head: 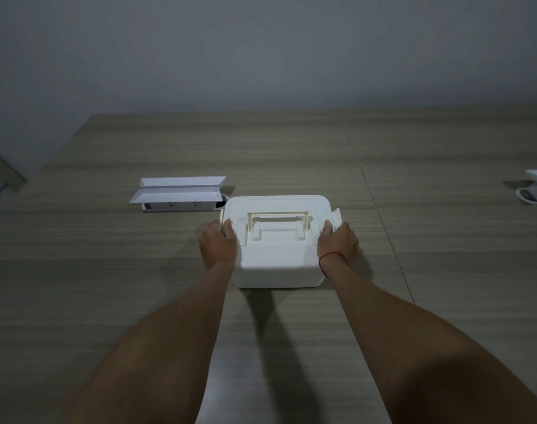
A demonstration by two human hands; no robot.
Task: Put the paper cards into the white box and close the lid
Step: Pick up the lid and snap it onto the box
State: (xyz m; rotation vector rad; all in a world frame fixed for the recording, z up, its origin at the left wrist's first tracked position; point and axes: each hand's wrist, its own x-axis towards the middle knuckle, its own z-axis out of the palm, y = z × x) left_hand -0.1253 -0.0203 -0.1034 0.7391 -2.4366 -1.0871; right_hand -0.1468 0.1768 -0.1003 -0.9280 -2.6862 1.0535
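A white plastic box [278,264] stands in the middle of the wooden table with its lid [276,209] down on top and a flat carry handle [278,218] folded on the lid. My left hand [218,243] grips the box's left side at the latch, thumb on the lid. My right hand [337,243], with a red string at the wrist, grips the right side, where the side latch [337,217] sticks up. No paper cards are in sight; the inside of the box is hidden.
Two white pop-up socket flaps [178,191] stand open in the table to the left behind the box. Another white socket unit [536,186] sits at the right edge. A seam [377,209] runs down the table right of the box. A wall lies behind.
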